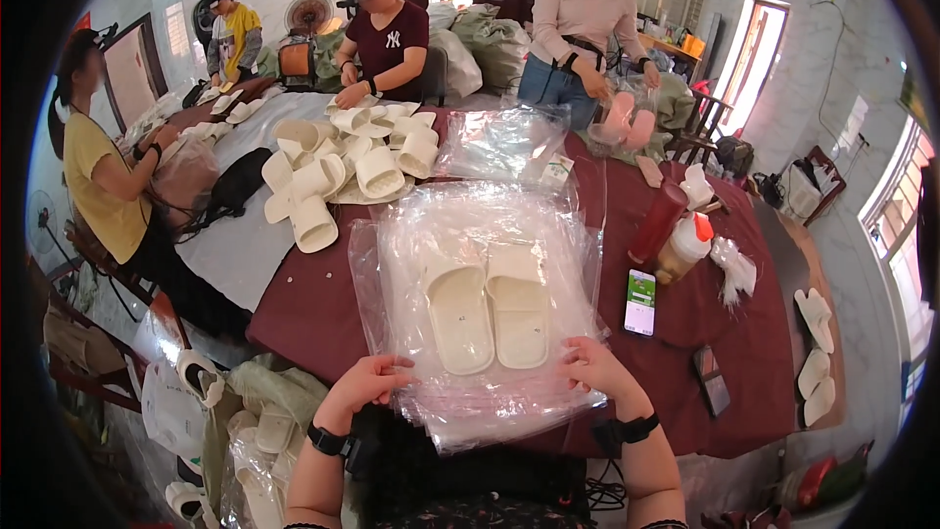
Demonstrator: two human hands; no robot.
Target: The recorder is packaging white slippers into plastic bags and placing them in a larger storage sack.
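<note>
A pair of cream slippers (489, 318) lies side by side, toes away from me, on a thick stack of clear plastic bags (411, 245). Whether the pair is inside the top bag or on it, I cannot tell. A pinkish strip runs across the bags' near end. At the stack's left edge, my left hand (370, 379) rests its fingertips on the plastic, fingers apart. My right hand (595, 368) is at the opposite edge, fingers spread and touching the bag beside the right slipper. Neither hand touches the slippers.
Loose cream slippers (357, 157) are heaped at the far left. On the right are a red bottle (658, 222), a jar (683, 249), a lit phone (639, 302) and a dark device (712, 381). Co-workers stand around; one holds bagged pink slippers (627, 122). A slipper-filled sack (269, 441) sits lower left.
</note>
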